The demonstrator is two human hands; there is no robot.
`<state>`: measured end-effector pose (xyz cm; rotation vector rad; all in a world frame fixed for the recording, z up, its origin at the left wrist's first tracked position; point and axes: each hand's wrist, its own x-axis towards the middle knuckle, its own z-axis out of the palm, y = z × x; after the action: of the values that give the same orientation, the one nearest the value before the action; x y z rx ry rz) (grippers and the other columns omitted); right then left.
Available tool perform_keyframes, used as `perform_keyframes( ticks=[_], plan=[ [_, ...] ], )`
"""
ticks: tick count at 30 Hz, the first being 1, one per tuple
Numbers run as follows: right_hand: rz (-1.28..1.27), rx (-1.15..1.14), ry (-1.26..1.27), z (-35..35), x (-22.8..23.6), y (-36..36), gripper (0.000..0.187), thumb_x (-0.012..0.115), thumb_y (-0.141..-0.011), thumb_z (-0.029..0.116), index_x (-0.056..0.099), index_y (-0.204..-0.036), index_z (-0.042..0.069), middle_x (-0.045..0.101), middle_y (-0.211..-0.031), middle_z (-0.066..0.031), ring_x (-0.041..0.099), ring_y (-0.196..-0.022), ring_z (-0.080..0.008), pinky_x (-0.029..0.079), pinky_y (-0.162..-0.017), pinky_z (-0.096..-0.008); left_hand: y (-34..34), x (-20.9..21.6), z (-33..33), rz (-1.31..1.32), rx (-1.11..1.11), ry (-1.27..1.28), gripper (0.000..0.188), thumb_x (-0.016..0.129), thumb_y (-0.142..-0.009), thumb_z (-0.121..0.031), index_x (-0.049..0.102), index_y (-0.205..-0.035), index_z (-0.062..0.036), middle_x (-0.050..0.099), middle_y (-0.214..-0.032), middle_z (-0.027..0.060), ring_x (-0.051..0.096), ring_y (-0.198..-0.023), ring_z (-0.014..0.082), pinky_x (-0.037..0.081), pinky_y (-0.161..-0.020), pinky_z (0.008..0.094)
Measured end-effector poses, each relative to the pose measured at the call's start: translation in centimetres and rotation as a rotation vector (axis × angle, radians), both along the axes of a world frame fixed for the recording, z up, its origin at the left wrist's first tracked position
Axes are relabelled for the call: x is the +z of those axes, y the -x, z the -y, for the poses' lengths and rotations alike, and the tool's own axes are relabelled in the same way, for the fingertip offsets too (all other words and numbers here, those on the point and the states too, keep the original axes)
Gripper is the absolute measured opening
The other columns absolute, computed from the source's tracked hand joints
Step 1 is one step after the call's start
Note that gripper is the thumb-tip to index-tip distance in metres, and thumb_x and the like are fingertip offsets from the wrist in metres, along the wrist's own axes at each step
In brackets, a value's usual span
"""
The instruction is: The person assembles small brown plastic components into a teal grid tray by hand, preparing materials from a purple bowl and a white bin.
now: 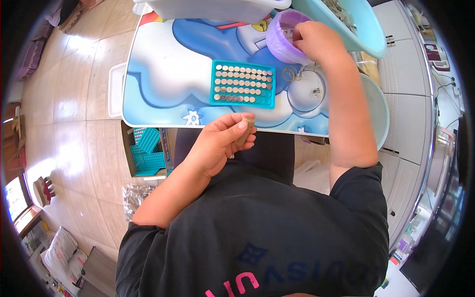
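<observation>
Left hand: the left hand (222, 137) is holding a slim brown roll (245, 131), its grip closing round it between thumb and curled fingers
Brown roll: it is standing roughly upright in that grip, just off the front edge of the worktop (158, 94), near the wearer's body
Right hand: the right hand (319, 42) is hanging over the purple bucket (280, 48), fingers bending down inside its mouth; how far open that grip is, and whether it is having hold of anything, I cannot tell
Teal tray: the teal tray (267, 100) is lying flat mid-worktop, bearing five rows of small round pieces (240, 83), the two nearest rows stopping short of the right end
Beside the tray: thin yellowish rings (288, 74) are lying near its right side, small metallic bits (316, 91) farther right
Beyond the right arm: a pale blue basin (378, 42) is sitting at the far right corner
Floor, left: a cardboard box (129, 157) is holding more teal trays (148, 141)
</observation>
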<state>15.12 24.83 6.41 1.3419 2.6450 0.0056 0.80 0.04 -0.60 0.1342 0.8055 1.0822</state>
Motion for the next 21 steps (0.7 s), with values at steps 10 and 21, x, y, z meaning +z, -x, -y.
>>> perform_keyframes(
  ticks=[10,21],
  plan=[
    [-0.612,-0.100,0.140,0.9,-0.5,-2.2,0.010,0.059,-0.080,0.014,0.063,-0.086,0.006,0.064,-0.077,-0.0076,0.060,-0.070,-0.0194,0.046,-0.064,-0.0314,-0.2,0.1,0.4,-0.007,0.008,-0.006,0.024,0.055,-0.091,-0.018,0.056,-0.111,-0.0043,0.061,-0.098,0.0054,0.059,-0.086,0.0131,0.050,-0.079,0.0276],
    [-1.462,-0.114,0.215,4.0,-2.5,-3.4,0.009,0.060,-0.084,0.007,0.059,-0.090,-0.001,0.066,-0.087,-0.0065,0.058,-0.070,-0.0093,0.048,-0.068,-0.0217,-0.6,0.3,0.6,0.030,0.037,-0.030,0.024,0.054,-0.092,-0.018,0.055,-0.111,-0.0039,0.060,-0.100,0.0062,0.059,-0.087,0.0147,0.049,-0.079,0.0276]
  ],
)
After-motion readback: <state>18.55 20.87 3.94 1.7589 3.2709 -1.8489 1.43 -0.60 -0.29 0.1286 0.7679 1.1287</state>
